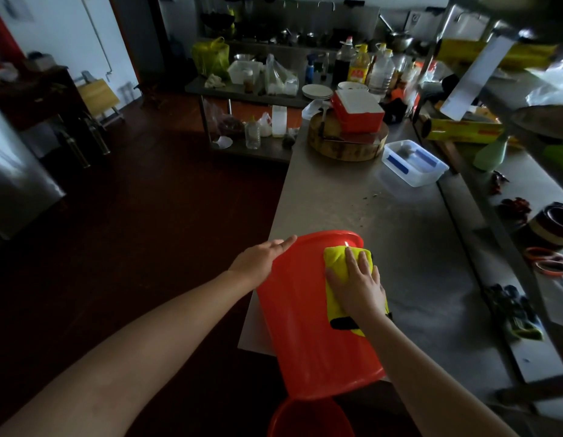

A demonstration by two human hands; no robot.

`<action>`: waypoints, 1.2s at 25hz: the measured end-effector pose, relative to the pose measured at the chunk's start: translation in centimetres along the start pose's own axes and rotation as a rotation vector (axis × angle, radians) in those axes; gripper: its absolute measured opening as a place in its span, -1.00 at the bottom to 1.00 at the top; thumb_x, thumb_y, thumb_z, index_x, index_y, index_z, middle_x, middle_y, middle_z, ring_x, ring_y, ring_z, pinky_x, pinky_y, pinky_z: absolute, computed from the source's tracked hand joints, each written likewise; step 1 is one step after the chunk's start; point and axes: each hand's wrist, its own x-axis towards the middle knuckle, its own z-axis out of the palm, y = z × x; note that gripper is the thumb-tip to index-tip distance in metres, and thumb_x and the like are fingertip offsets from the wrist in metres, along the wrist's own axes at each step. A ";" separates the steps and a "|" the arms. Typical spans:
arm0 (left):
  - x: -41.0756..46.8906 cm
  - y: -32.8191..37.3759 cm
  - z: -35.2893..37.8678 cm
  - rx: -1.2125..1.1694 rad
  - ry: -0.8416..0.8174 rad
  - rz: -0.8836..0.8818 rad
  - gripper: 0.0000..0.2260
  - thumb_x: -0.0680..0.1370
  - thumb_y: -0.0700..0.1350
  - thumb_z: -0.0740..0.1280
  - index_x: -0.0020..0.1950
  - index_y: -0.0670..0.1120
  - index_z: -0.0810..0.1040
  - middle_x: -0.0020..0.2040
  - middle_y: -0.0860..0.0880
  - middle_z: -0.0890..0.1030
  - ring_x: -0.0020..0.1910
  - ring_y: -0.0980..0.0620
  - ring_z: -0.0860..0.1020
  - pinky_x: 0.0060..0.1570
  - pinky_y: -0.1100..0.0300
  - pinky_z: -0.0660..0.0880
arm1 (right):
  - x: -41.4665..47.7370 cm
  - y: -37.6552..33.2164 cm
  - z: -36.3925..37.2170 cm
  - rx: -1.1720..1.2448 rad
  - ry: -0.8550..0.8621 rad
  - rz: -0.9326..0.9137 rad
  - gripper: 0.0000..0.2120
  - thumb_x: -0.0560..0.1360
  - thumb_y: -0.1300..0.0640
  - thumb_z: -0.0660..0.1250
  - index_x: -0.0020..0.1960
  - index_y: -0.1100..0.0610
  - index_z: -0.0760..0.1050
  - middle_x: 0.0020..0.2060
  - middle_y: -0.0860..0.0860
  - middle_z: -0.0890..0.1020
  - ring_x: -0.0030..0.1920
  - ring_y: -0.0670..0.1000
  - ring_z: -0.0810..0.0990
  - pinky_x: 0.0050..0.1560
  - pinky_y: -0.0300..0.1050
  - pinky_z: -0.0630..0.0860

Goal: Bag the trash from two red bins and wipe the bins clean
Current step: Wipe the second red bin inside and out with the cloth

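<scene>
While it lies tipped on the counter, we judge the red bin light, stiff, slick; hold by rim. Left grip flat against its wall; right grip flat, pressing yellow cloth.

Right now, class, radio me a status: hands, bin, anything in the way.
Left hand flat, steadying red bin. Right hand pressing yellow cloth on its outer wall. Bin tipped over counter edge; second red bin below, nothing blocking.

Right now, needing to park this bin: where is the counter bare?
Bare steel counter lies between the red bin and the clear container, and right of the bin. The far end is crowded: chopping block, red box, bottles.
</scene>
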 end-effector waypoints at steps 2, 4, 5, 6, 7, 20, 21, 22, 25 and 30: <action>0.1 1.9 -0.1 0.101 0.031 -0.049 -0.25 0.65 -0.30 0.09 0.59 0.33 -0.17 0.66 0.01 -0.01 0.60 -0.12 0.11 0.50 -0.04 0.23 | -0.4 -0.3 0.0 0.017 0.017 0.035 -0.21 0.46 -0.55 0.00 0.59 -0.29 -0.10 0.63 -0.08 0.02 0.60 0.22 0.02 0.48 0.26 0.21; -2.0 3.6 1.7 0.156 0.086 -0.044 -0.35 0.69 -0.14 0.07 0.62 0.17 -0.27 0.64 -0.03 -0.24 0.62 -0.17 -0.15 0.57 -0.16 0.03 | -0.7 -0.2 -0.1 0.028 0.023 0.054 -0.22 0.46 -0.55 -0.01 0.59 -0.30 -0.11 0.64 -0.08 -0.01 0.61 0.22 0.00 0.48 0.27 0.21; -4.2 4.3 3.7 0.145 0.112 -0.015 -0.41 0.71 0.03 0.01 0.61 0.12 -0.30 0.63 -0.04 -0.30 0.61 -0.15 -0.23 0.57 -0.18 -0.02 | -0.8 -0.1 -0.1 0.031 0.020 0.058 -0.22 0.46 -0.55 -0.02 0.59 -0.30 -0.12 0.64 -0.08 -0.02 0.61 0.22 0.00 0.48 0.28 0.21; -7.0 4.9 6.2 0.103 0.118 0.018 -0.38 0.68 0.22 -0.05 0.61 0.11 -0.32 0.62 -0.03 -0.34 0.60 -0.10 -0.29 0.57 -0.17 -0.06 | -0.8 0.0 -0.1 0.037 0.017 0.062 -0.22 0.46 -0.55 -0.02 0.58 -0.31 -0.12 0.64 -0.09 -0.02 0.61 0.22 0.00 0.48 0.28 0.21; -10.1 5.7 8.5 0.030 0.085 0.030 -0.27 0.60 0.38 -0.04 0.60 0.13 -0.34 0.61 -0.01 -0.38 0.59 -0.06 -0.35 0.57 -0.17 -0.11 | -0.7 0.0 -0.1 0.045 0.016 0.069 -0.22 0.46 -0.55 -0.02 0.58 -0.31 -0.11 0.64 -0.09 -0.01 0.61 0.22 0.01 0.47 0.28 0.22; -15.7 5.9 15.5 0.030 -0.043 0.026 0.05 0.53 -0.01 0.41 0.51 0.26 -0.48 0.53 -0.02 -0.54 0.54 -0.21 -0.43 0.49 0.03 0.14 | -3.0 -3.7 2.8 -0.215 0.069 -0.210 -0.29 0.54 -0.47 0.01 0.60 -0.23 -0.02 0.64 -0.02 -0.11 0.60 0.26 -0.22 0.52 0.35 0.03; -15.5 5.4 15.2 0.051 -0.047 0.039 0.05 0.54 0.00 0.39 0.50 0.19 -0.53 0.52 -0.01 -0.56 0.54 -0.20 -0.43 0.54 0.03 0.03 | -2.7 -4.6 2.9 -0.250 0.065 -0.255 -0.30 0.55 -0.45 0.02 0.60 -0.22 0.00 0.64 -0.01 -0.11 0.60 0.27 -0.25 0.52 0.36 0.00; -15.3 5.0 14.9 0.061 -0.041 0.039 0.05 0.55 0.01 0.37 0.49 0.11 -0.57 0.51 0.00 -0.57 0.55 -0.19 -0.41 0.57 0.03 -0.05 | -2.2 -5.4 2.8 -0.265 0.052 -0.282 -0.31 0.55 -0.43 0.03 0.60 -0.21 0.02 0.64 -0.01 -0.11 0.60 0.27 -0.27 0.53 0.37 -0.03; -15.3 4.2 14.9 -0.006 -0.027 0.009 0.07 0.58 0.01 0.37 0.45 0.08 -0.63 0.50 0.06 -0.58 0.56 -0.11 -0.42 0.56 0.09 -0.03 | -1.0 -5.8 2.4 -0.292 0.039 -0.338 -0.31 0.54 -0.46 0.02 0.59 -0.23 0.07 0.64 -0.05 -0.10 0.60 0.22 -0.29 0.55 0.33 -0.03; -14.7 3.7 15.2 -0.148 -0.025 0.000 0.04 0.58 -0.07 0.38 0.47 0.28 -0.54 0.49 0.08 -0.59 0.57 -0.12 -0.39 0.43 0.18 0.16 | -0.2 -2.4 0.8 -0.057 0.060 -0.071 -0.28 0.48 -0.51 0.07 0.57 -0.31 0.05 0.64 -0.11 -0.06 0.62 0.16 -0.15 0.54 0.24 0.07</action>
